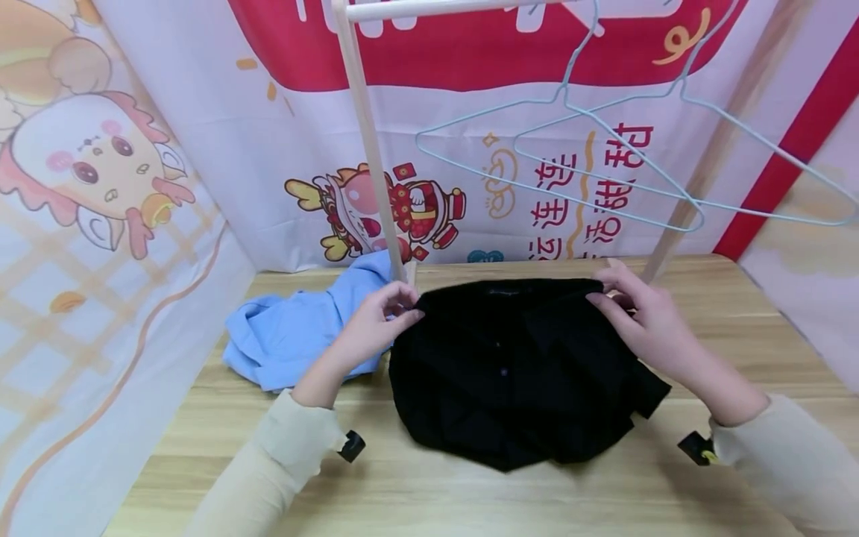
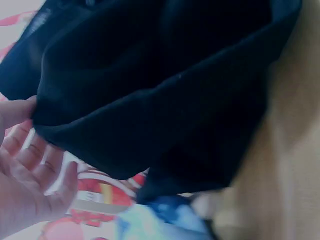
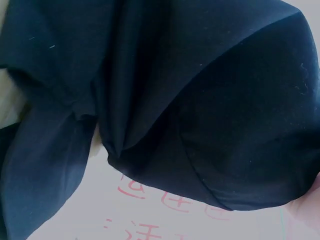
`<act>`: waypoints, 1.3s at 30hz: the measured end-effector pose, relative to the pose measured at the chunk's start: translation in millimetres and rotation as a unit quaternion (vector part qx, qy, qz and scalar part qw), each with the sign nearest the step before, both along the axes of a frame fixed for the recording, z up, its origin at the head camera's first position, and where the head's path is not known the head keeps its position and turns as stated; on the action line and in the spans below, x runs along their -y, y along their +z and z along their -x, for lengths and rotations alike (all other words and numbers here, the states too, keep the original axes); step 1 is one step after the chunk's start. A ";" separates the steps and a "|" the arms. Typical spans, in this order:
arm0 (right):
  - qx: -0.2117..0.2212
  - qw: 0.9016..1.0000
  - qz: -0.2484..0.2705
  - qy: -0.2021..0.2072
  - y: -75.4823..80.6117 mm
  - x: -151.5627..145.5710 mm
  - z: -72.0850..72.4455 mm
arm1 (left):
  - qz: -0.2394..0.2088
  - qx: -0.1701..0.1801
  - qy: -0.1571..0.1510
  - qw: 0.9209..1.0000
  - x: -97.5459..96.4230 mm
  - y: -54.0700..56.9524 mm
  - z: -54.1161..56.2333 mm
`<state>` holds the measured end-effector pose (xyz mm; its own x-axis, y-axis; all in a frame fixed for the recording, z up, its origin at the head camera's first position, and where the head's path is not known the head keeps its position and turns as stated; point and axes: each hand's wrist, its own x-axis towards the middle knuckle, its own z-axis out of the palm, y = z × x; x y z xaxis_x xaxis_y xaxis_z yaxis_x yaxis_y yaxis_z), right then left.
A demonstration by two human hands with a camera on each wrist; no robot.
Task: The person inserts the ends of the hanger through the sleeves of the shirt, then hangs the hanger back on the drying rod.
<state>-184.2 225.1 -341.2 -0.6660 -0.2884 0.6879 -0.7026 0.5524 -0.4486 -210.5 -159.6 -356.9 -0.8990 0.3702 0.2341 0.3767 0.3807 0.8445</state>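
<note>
A black shirt hangs between my two hands over the table, with small buttons down its middle and a label inside its top edge. My left hand pinches the top left corner between thumb and fingers. At the opposite corner, my right hand grips the cloth the same way. In the left wrist view, the left thumb lies on the black cloth, with the fingers behind its edge. Dark folds fill most of the right wrist view, where only a bit of the right hand shows at the border.
A crumpled light blue garment lies on the wooden table at the left. Two pale blue hangers hang from the white rail of a rack, above and behind the shirt. The rack's left post stands close to my left hand.
</note>
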 end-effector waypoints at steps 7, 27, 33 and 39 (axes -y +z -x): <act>-0.011 1.000 -0.006 0.005 -2.9 -4.7 -1.1 | 0.136 0.096 -0.040 0.985 3.5 -19.6 6.1; 0.124 0.991 0.022 -0.037 0.3 -18.5 -9.6 | 0.017 0.072 0.009 0.997 26.7 8.4 -5.7; 0.136 0.989 0.045 -0.040 7.5 -20.1 -16.7 | -0.095 0.125 -0.020 0.987 21.0 16.5 -13.5; 0.157 0.984 0.072 -0.033 12.0 -22.2 -23.4 | -0.131 0.102 -0.025 0.986 25.7 31.1 -15.0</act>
<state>-160.9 247.3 -329.2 -0.8664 -0.1521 0.4757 -0.4817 0.5061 -0.7155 -195.5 -185.3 -325.8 -0.9194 0.3659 0.1445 0.2024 0.1251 0.9713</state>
